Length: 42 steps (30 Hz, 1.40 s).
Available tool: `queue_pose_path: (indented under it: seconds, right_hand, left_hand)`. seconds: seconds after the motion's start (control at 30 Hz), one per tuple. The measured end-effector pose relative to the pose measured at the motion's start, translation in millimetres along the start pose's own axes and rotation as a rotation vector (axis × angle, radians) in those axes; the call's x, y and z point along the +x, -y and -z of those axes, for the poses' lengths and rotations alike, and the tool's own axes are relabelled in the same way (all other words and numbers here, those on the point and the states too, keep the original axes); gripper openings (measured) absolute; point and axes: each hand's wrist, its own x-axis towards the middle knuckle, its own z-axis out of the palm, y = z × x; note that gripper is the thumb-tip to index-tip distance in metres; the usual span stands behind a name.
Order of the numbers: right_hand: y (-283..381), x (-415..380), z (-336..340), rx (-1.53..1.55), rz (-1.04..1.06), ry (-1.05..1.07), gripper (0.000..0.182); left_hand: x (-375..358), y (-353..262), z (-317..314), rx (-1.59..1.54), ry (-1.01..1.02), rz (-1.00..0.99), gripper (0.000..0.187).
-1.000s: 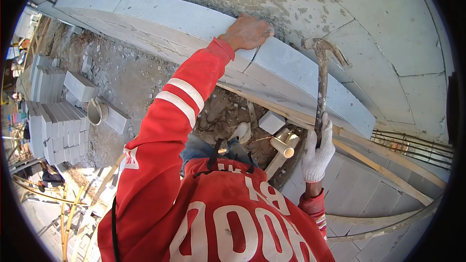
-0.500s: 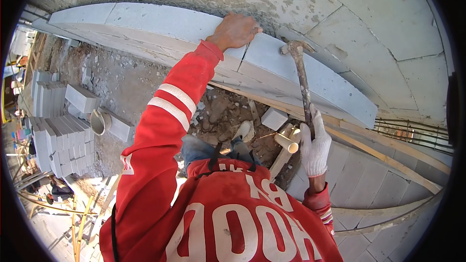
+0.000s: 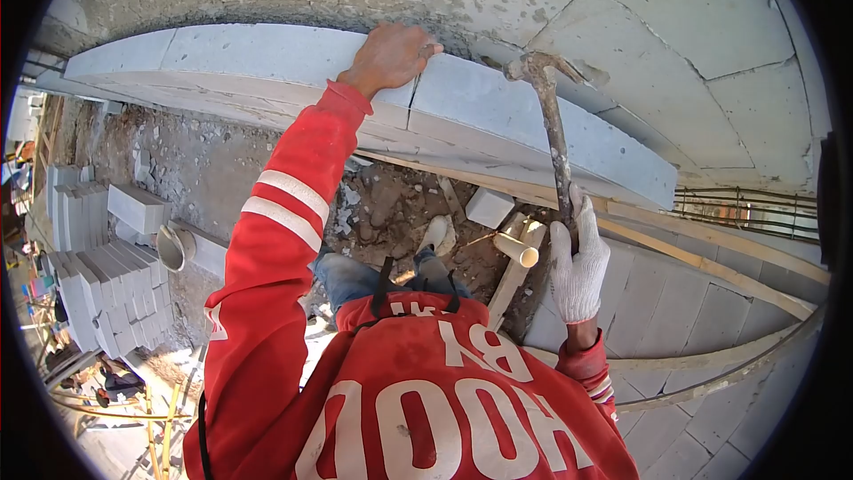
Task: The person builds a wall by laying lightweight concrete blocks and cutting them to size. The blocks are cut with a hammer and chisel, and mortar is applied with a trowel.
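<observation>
My bare left hand [image 3: 391, 57] rests on top of the pale block wall [image 3: 267, 58], beside a dark joint between two blocks. Its fingers are curled together against the wall's far edge, and whatever they may hold is hidden. On the right, my right hand [image 3: 577, 265], in a white knitted glove, is wrapped round the lower handle of a worn hammer [image 3: 553, 124]. The hammer's head is up, over the top of the wall and right of my left hand. Behind the wall top stands a larger wall [image 3: 657, 62] smeared with mortar.
Stacked pale blocks [image 3: 115, 298] and a bucket [image 3: 176, 247] are on the ground at the left. Wooden planks [image 3: 711, 271] run along the right. A pipe [image 3: 517, 251] and a loose block [image 3: 489, 208] lie below the wall. Metal bars [image 3: 746, 212] stick out at the right.
The view has shifted, so the wall and my left hand appear further left. The hammer's head sits slightly higher in view. Both hands keep their hold.
</observation>
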Motion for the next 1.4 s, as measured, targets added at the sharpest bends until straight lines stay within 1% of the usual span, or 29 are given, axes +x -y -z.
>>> queue_pose_path:
  seconds: [0.07,0.13,0.2,0.23,0.27,0.33,0.37,0.4,0.5,0.53,0.6,0.63,0.7,0.73,0.77,0.83,0.9,0.93,0.97,1.0,1.03,1.1,1.13,1.17,1.2,1.23,1.3,1.37,1.4]
  right_hand:
    - [-14.7,-4.7,-6.6,-0.024,0.216,-0.144,0.049]
    - [-23.5,-6.7,-12.9,0.001,0.182,-0.137,0.048]
    - [-26.0,-6.7,-17.6,0.054,0.136,-0.111,0.048]
    - [-27.4,-6.7,-19.6,0.012,0.145,-0.088,0.046]
    - [-28.2,-10.1,-24.5,0.046,0.099,-0.099,0.046]
    - [-33.7,-22.9,-32.5,0.099,0.011,-0.108,0.046]
    - [-39.5,-31.4,-36.6,0.118,-0.025,-0.107,0.047]
    - [-55.1,-42.0,-48.8,0.072,0.120,-0.253,0.051]
    - [-68.3,-77.6,-55.1,0.228,-0.007,-0.261,0.040]
    - [-78.1,-90.4,-62.5,0.198,-0.003,-0.340,0.033]
    - [-92.8,-115.8,-64.2,0.204,-0.050,-0.315,0.034]
    - [-108.2,-129.9,-70.9,0.199,-0.071,-0.308,0.035]
    - [-131.2,-160.2,-84.8,0.184,-0.158,-0.336,0.034]
    - [-134.8,-171.8,-85.3,0.199,-0.220,-0.339,0.033]
    - [-137.8,-181.3,-86.6,0.212,-0.235,-0.368,0.033]
    - [-143.0,-194.9,-91.8,0.315,-0.417,-0.381,0.032]
    - [-155.5,-199.7,-105.2,0.362,-0.455,-0.403,0.029]
    - [-165.5,-198.0,-117.8,0.395,-0.477,-0.447,0.026]
    - [-174.6,-197.6,-128.1,0.428,-0.500,-0.489,0.024]
    - [-169.6,-187.5,-126.1,0.512,-0.537,-0.515,0.021]
    - [-171.8,-176.2,-131.6,0.529,-0.541,-0.518,0.021]
    - [-177.5,-151.7,-145.2,0.603,-0.533,-0.689,0.022]
    - [-174.6,-135.4,-140.8,0.628,-0.492,-0.740,0.026]
    - [-188.7,-124.4,-162.1,0.635,-0.506,-0.770,0.029]
    - [-189.6,-113.5,-166.4,0.733,-0.566,-0.759,0.030]
    - [-191.4,-99.8,-167.9,0.829,-0.621,-0.744,0.031]
    - [-197.6,-70.4,-182.1,0.934,-0.649,-0.824,0.032]
    - [-205.7,-45.0,-191.2,0.966,-0.628,-0.871,0.033]
    - [-206.7,-38.4,-187.8,0.890,-0.589,-0.859,0.033]
  left_hand:
    - [0.3,-1.5,2.3,-0.021,0.009,0.002,0.039]
    - [-1.9,1.8,0.5,-0.038,0.020,-0.011,0.039]
    - [-0.6,4.9,-3.3,-0.046,-0.068,-0.069,0.038]
    - [-1.6,1.9,-0.3,-0.069,-0.080,-0.066,0.038]
    - [-3.7,-2.0,4.0,-0.093,-0.087,-0.065,0.039]
    - [-0.7,-8.1,13.0,-0.066,-0.003,-0.017,0.034]
    - [-1.6,-6.3,11.6,-0.071,-0.026,-0.029,0.035]
    - [-2.5,-3.1,8.8,-0.073,-0.049,-0.040,0.035]
    - [-2.1,-2.6,8.4,-0.094,-0.070,-0.029,0.039]
    - [-1.6,-7.6,11.6,-0.101,-0.074,-0.025,0.042]
    - [9.8,-11.2,13.6,-0.122,-0.031,-0.001,0.051]
    - [17.8,-26.5,16.2,-0.114,-0.024,-0.054,0.051]
    - [38.3,-64.7,24.4,0.214,0.219,0.086,0.060]
    - [47.6,-91.4,25.6,0.179,0.265,0.053,0.065]
    - [55.5,-116.2,19.8,0.192,0.267,0.021,0.065]
    - [71.9,-164.3,6.6,-0.044,0.252,-0.199,0.067]
    - [93.1,-211.3,-7.0,-0.176,0.430,-0.302,0.071]
    - [105.8,-227.1,-19.2,-0.160,0.435,-0.310,0.071]
    - [118.5,-238.4,-37.0,-0.188,0.501,-0.310,0.074]
    - [130.3,-246.7,-51.2,-0.215,0.568,-0.306,0.079]
    - [142.4,-255.3,-59.8,-0.199,0.574,-0.308,0.079]
    - [159.6,-269.1,-75.5,-0.224,0.829,-0.206,0.096]
    - [155.3,-280.8,-73.7,-0.209,0.838,-0.206,0.096]
    - [149.6,-291.1,-71.7,-0.114,0.848,-0.148,0.104]
    - [144.8,-298.0,-71.2,-0.018,0.856,-0.089,0.112]
    - [145.2,-295.1,-77.1,-0.005,0.863,-0.086,0.112]
    - [146.3,-280.0,-86.3,-0.071,0.734,-0.095,0.116]
    - [147.5,-277.5,-88.2,-0.052,0.729,-0.091,0.116]
    - [146.2,-281.3,-85.6,-0.047,0.727,-0.090,0.116]
